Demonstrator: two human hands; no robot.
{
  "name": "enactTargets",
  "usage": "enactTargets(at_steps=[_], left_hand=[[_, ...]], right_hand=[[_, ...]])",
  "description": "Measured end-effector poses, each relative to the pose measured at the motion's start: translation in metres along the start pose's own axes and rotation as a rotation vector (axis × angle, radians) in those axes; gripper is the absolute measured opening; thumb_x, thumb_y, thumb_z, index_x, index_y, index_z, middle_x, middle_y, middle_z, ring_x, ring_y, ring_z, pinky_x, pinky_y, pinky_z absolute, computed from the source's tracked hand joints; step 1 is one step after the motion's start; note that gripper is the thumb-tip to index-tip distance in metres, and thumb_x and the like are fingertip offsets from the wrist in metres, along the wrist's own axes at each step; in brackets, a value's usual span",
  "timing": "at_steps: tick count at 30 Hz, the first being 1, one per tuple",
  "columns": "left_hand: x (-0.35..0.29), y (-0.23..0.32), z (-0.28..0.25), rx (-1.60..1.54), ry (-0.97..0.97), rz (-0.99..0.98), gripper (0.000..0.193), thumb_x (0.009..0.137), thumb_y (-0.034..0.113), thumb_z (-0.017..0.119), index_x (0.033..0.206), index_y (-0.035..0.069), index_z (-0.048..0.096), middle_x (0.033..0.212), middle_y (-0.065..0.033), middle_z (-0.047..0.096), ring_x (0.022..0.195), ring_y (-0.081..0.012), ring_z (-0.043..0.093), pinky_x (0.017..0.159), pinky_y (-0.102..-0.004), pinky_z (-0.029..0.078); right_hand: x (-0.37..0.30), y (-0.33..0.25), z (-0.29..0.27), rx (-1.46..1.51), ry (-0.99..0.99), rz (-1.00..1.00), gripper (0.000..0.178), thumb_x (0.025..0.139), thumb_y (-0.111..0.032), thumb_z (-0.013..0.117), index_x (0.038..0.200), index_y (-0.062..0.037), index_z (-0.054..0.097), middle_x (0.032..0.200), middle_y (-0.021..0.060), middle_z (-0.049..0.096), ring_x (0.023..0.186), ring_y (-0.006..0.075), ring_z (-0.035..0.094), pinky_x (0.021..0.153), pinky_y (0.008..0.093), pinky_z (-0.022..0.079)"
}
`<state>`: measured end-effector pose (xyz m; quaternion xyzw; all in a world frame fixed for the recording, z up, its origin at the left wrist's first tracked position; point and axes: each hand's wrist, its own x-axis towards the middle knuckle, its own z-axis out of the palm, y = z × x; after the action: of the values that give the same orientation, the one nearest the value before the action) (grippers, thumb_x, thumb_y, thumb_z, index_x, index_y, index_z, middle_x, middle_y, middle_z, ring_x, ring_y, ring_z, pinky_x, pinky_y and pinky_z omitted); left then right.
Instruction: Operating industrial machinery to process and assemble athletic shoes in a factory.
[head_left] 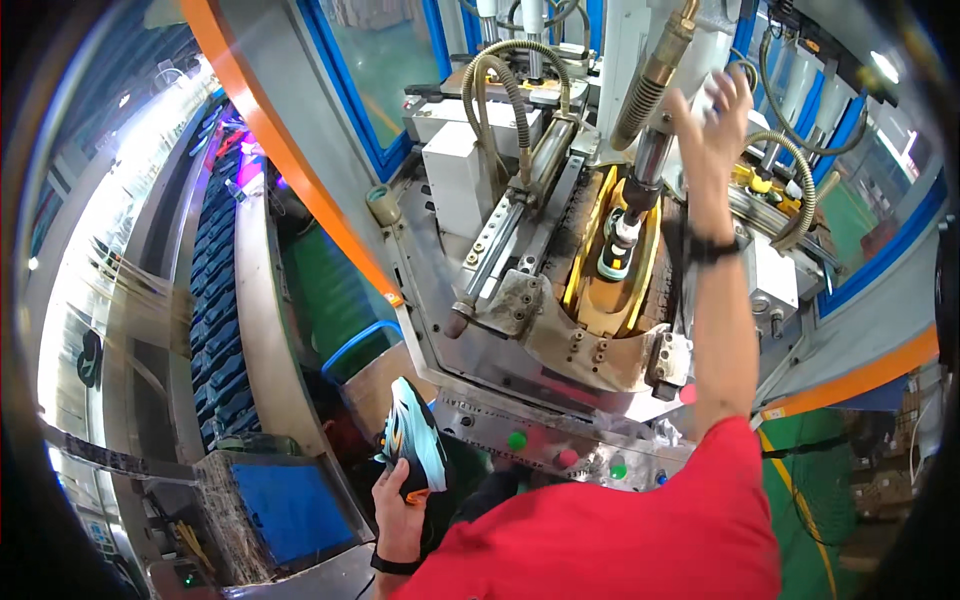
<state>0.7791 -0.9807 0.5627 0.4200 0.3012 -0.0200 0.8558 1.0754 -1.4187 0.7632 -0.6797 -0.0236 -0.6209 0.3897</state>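
While the left hand [398, 497] grips a teal shoe [412, 437] low beside the press machine [560, 300], the right hand [712, 115] reaches up, fingers spread and empty, near the ram, where it could be pinched.

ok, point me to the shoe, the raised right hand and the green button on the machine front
shoe [412, 437]: head view, on the pale blue side of its upper.
right hand [712, 118]: head view, on the palm, fingers spread.
green button [517, 440]: head view, on the round cap, left one on the panel.
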Motion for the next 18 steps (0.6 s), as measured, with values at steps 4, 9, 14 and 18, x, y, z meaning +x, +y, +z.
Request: enactTargets(at_steps=[4,9,14,18], left_hand=[[-0.001,-0.014,-0.003,-0.039,-0.031,-0.002,0.025,0.09,0.012,0.062,0.112,0.001,0.059,0.098,-0.0071,0.067,0.084,-0.0195,0.067,0.066,-0.0338,0.053],[-0.012,-0.027,-0.002,-0.052,-0.024,-0.015,0.025,0.09,0.011,0.061,0.113,0.0,0.059,0.102,-0.0079,0.067,0.088,-0.0206,0.067,0.071,-0.0363,0.055],[-0.039,-0.035,-0.022,-0.105,0.054,0.045,0.03,0.091,0.01,0.06,0.118,-0.001,0.057,0.105,-0.0082,0.066,0.09,-0.0212,0.067,0.075,-0.0368,0.055],[-0.058,-0.032,-0.041,-0.077,0.064,0.083,0.035,0.091,0.013,0.061,0.123,0.0,0.057,0.113,-0.0071,0.063,0.1,-0.0193,0.063,0.083,-0.0349,0.052]], right_hand=[[0.034,0.005,0.03,-0.037,-0.15,0.146,0.076,0.067,-0.036,0.081,0.124,0.0012,0.046,0.11,0.0205,0.062,0.099,0.0282,0.063,0.084,0.039,0.051],[0.035,0.011,0.03,-0.055,-0.074,0.142,0.077,0.065,-0.037,0.081,0.122,0.0,0.047,0.11,0.0198,0.063,0.1,0.0306,0.063,0.087,0.0389,0.05],[0.025,0.04,0.058,-0.123,-0.054,-0.045,0.056,0.071,-0.029,0.078,0.112,-0.0016,0.052,0.094,0.013,0.064,0.083,0.0243,0.062,0.073,0.0361,0.05],[0.063,0.138,0.03,0.01,-0.403,-0.056,0.019,0.087,-0.017,0.066,0.1,-0.0047,0.059,0.081,0.0035,0.063,0.071,0.0134,0.055,0.06,0.0294,0.045]])
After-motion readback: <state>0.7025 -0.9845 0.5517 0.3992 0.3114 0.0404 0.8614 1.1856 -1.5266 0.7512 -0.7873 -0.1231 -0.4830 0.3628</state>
